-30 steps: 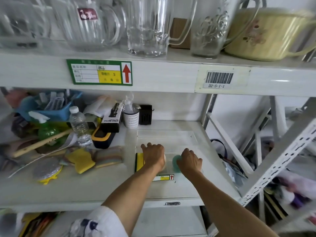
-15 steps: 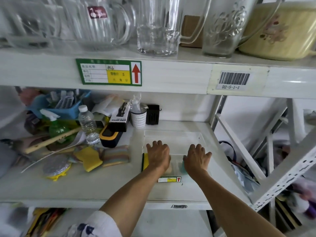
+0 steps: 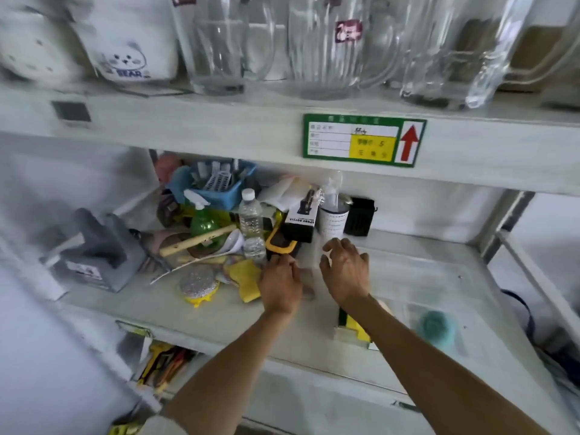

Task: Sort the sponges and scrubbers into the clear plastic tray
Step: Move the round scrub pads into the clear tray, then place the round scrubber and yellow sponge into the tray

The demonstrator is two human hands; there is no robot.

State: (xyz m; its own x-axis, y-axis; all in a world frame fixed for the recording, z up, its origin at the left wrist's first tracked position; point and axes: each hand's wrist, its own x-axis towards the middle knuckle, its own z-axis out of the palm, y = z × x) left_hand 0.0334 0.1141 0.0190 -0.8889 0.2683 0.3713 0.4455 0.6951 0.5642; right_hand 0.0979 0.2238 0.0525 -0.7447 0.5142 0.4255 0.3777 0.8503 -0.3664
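My left hand is down on the sponge pile, its fingers bent over the spot just right of a yellow sponge; what it touches is hidden. My right hand hovers beside it with fingers spread and nothing in it. A silver scrubber on a yellow base lies left of the yellow sponge. The clear plastic tray sits to the right on the shelf. It holds a teal scrubber and a yellow-green sponge, partly covered by my right forearm.
Behind the pile stand a water bottle, a green spray bottle, a blue basket, a black spray-bottle box and a white cup. A grey block sits far left. Glass jugs line the shelf above.
Both hands have left the tray and moved left to the sponge pile. The teal scrubber and yellow-green sponge stay in the tray. The view has swung left.
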